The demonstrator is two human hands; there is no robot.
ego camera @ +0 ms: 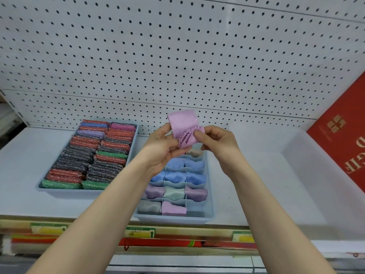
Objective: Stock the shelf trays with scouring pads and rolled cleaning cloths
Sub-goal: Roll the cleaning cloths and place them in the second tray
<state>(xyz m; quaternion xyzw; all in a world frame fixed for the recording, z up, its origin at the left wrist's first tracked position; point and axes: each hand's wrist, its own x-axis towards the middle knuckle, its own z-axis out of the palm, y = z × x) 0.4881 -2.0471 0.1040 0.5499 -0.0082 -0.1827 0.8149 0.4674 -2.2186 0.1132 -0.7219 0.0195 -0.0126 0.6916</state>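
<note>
Above divided tray, left hand, right hand pinching pink cloth (half rolled)

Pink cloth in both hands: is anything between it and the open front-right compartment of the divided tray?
Nothing visible blocks it. The pink cloth, pinched by the left hand and right hand, is held above the divided tray. The front-right compartment looks empty, beside a pink roll. Only the person's own forearms cross above the tray.
</note>
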